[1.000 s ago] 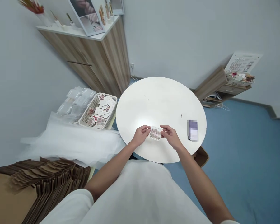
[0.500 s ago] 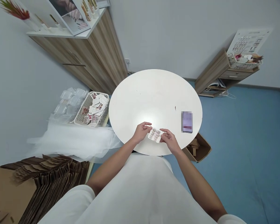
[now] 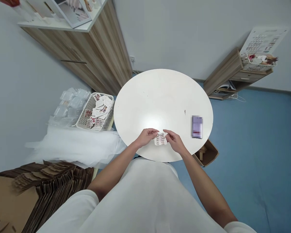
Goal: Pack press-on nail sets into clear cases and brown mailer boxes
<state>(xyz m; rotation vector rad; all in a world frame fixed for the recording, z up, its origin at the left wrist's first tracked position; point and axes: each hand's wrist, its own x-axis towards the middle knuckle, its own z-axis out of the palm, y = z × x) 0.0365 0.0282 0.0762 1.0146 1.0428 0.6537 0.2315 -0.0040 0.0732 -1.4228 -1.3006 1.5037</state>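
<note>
Over the near part of the white round table (image 3: pixel 165 94) is a small clear pack of press-on nails (image 3: pixel 160 139), its shiny ovals in two columns. My left hand (image 3: pixel 147 136) pinches the pack's upper left edge between thumb and fingers. On the opposite side, my right hand (image 3: pixel 174 140) grips the right edge, thumb on the pack and index finger along its top corner. The pack faces up and sits nearly square to me. Right of my right hand lies a purple, pixelated rectangular item (image 3: pixel 197 127) on the table.
A white basket (image 3: pixel 80 124) of nail cards and packs stands left of the table, beside clear plastic cases (image 3: pixel 72 100). Folded brown cardboard (image 3: pixel 63 181) is stacked at lower left. An open carton (image 3: pixel 210 153) sits below the table's right edge. A wooden cabinet (image 3: pixel 106 55) rises behind left.
The pack has turned from a tilt to nearly straight. My right hand has shifted slightly up and left, its index finger now at the pack's top corner.
</note>
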